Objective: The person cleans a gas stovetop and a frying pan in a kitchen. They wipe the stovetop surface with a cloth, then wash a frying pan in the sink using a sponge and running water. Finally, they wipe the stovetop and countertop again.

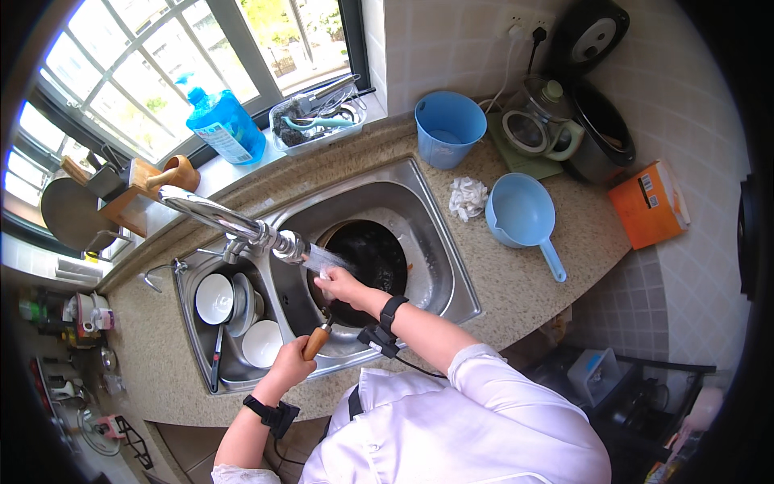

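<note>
My left hand [291,363] is closed around the wooden handle [317,342] of a dark wok [369,260]. The wok rests tilted in the large steel sink basin [426,212], with wet, shiny insides. Water [326,260] pours from the chrome faucet [211,212] towards the wok. At the edge of this stream my right hand [344,287] has its fingers curled on a pale, wet wad [327,293], perhaps cloth or paper; spray and fingers partly hide it.
The smaller basin holds white bowls [214,299] and a black-handled utensil [215,369]. On the right counter stand a blue bucket [450,130], a blue dipper [521,209] and crumpled white paper [467,198]. A blue pump bottle [227,127] and utensil tray [317,118] line the sill.
</note>
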A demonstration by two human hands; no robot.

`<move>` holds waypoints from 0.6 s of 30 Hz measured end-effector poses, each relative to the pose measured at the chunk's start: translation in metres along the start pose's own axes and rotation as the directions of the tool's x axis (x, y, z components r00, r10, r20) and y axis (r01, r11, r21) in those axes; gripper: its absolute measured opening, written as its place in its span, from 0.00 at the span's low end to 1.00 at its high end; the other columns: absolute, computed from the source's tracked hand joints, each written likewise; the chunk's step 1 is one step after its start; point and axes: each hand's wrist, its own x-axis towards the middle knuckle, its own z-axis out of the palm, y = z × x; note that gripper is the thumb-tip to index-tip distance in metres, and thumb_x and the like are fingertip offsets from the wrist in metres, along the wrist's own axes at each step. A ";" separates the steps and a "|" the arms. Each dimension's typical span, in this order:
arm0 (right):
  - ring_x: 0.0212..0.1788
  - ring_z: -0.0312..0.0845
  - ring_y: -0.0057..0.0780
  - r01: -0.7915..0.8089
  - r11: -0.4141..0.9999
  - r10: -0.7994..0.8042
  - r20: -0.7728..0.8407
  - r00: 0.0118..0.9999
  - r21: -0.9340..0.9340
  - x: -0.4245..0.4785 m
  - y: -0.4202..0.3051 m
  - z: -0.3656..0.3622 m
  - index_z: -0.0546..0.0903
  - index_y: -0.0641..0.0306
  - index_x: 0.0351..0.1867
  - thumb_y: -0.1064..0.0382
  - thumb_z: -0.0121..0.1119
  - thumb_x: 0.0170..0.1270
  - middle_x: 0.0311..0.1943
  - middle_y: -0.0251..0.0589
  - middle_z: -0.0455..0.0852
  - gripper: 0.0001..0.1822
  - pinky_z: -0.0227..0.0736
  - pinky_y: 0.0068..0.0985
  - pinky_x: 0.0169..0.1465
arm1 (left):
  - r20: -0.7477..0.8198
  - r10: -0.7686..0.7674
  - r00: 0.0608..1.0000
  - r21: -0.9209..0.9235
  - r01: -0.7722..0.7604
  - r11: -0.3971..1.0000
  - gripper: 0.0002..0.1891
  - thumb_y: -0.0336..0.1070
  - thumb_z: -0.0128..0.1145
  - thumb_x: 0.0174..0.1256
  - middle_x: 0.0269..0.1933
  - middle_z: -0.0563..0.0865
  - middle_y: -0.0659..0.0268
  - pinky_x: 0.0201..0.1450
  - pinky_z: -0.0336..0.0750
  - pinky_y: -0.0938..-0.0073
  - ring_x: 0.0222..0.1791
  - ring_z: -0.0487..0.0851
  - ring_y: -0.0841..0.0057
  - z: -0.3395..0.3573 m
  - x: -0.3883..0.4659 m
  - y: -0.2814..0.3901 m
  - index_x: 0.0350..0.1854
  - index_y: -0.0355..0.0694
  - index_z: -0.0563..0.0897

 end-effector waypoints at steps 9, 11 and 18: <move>0.39 0.75 0.19 -0.072 0.945 0.040 0.103 0.994 0.318 0.032 0.019 -0.030 0.78 0.55 0.46 0.50 0.46 0.69 0.38 0.28 0.79 0.15 0.72 0.25 0.42 | 0.056 0.024 0.998 0.080 -0.029 0.996 0.20 0.30 0.59 0.49 0.34 0.84 0.47 0.40 0.75 0.60 0.36 0.83 0.50 0.007 0.024 -0.031 0.48 0.36 0.76; 0.40 0.74 0.18 -0.160 0.947 0.109 0.190 0.976 0.278 0.031 0.024 -0.023 0.78 0.52 0.47 0.51 0.47 0.69 0.39 0.27 0.78 0.14 0.72 0.26 0.44 | 0.045 0.000 0.999 0.114 -0.005 0.994 0.20 0.31 0.59 0.49 0.33 0.83 0.45 0.40 0.75 0.56 0.37 0.81 0.47 0.005 0.027 -0.035 0.47 0.38 0.76; 0.30 0.72 0.25 -0.100 0.725 0.535 0.467 0.704 -0.681 0.032 0.107 -0.065 0.79 0.61 0.38 0.48 0.49 0.67 0.30 0.31 0.81 0.18 0.68 0.28 0.35 | 0.015 0.067 0.998 0.243 -0.068 0.968 0.17 0.30 0.60 0.49 0.28 0.83 0.48 0.36 0.75 0.52 0.33 0.82 0.49 -0.028 0.043 -0.038 0.44 0.42 0.75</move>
